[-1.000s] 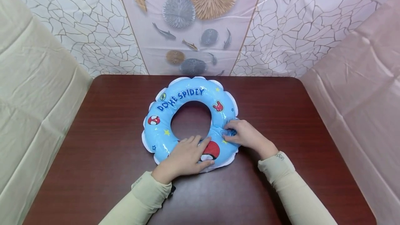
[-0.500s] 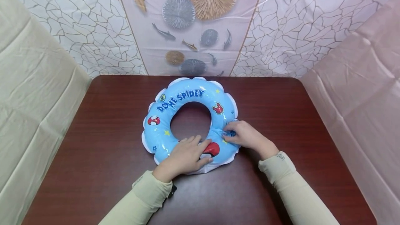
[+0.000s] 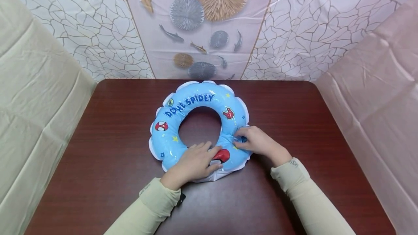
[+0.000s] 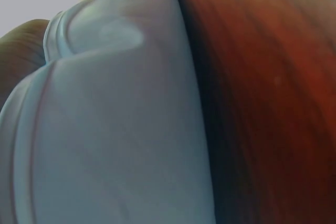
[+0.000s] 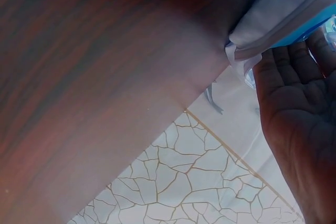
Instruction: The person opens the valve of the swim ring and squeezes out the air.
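Note:
A light blue inflatable swim ring (image 3: pixel 196 98) with a scalloped white edge and cartoon prints lies on the brown table. My left hand (image 3: pixel 193 162) rests on its near side with the fingers extended over the tube, partly covering a red print (image 3: pixel 222 155). The white underside (image 4: pixel 121 119) fills much of the left wrist view, with part of the hand at its left edge. On the ring's right side, my right hand (image 3: pixel 258 141) pinches at a clear bluish valve piece (image 3: pixel 241 139) between thumb and fingers. The exact contact is partly hidden, and the right wrist view shows mainly the palm.
The dark reddish-brown table (image 3: pixel 107 148) extends around the ring on all sides. A patterned cloth wall (image 3: pixel 196 39) stands behind its far edge. Pale fabric panels (image 3: pixel 32 82) rise along the left and right sides.
Under my left hand, the ring's near side has tipped slightly, so more white underside shows along the front edge. The left thumb has shifted a little; my right hand stays at the valve piece.

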Tool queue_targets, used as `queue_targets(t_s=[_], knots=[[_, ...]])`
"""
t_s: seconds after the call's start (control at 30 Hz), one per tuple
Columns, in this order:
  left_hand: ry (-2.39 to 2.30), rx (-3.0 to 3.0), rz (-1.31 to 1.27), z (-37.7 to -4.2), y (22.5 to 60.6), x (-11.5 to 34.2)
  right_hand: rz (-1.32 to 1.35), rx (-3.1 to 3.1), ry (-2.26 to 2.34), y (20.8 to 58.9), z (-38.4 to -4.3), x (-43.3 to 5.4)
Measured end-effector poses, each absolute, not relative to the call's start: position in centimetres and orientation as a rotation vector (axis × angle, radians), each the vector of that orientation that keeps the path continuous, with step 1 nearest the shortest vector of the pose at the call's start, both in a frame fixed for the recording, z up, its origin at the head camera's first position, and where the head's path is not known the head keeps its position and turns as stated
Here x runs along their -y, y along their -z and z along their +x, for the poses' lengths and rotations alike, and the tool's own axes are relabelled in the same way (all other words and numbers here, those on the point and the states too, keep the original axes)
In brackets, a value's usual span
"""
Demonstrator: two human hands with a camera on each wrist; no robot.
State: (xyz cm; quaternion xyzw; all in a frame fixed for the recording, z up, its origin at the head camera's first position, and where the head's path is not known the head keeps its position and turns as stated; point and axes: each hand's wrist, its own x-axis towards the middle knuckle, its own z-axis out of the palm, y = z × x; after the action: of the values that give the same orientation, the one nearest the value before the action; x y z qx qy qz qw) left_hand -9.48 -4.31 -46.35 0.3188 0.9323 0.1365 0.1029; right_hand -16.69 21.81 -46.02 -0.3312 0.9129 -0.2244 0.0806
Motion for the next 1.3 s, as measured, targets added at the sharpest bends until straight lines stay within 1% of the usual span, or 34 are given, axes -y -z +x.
queue_targets(t_s=[1.3], knots=[[-0.412,-2.725,0.932,-9.58,45.98,4.26,-0.943,-2.738,0.643,46.17,-16.7,-21.77]])
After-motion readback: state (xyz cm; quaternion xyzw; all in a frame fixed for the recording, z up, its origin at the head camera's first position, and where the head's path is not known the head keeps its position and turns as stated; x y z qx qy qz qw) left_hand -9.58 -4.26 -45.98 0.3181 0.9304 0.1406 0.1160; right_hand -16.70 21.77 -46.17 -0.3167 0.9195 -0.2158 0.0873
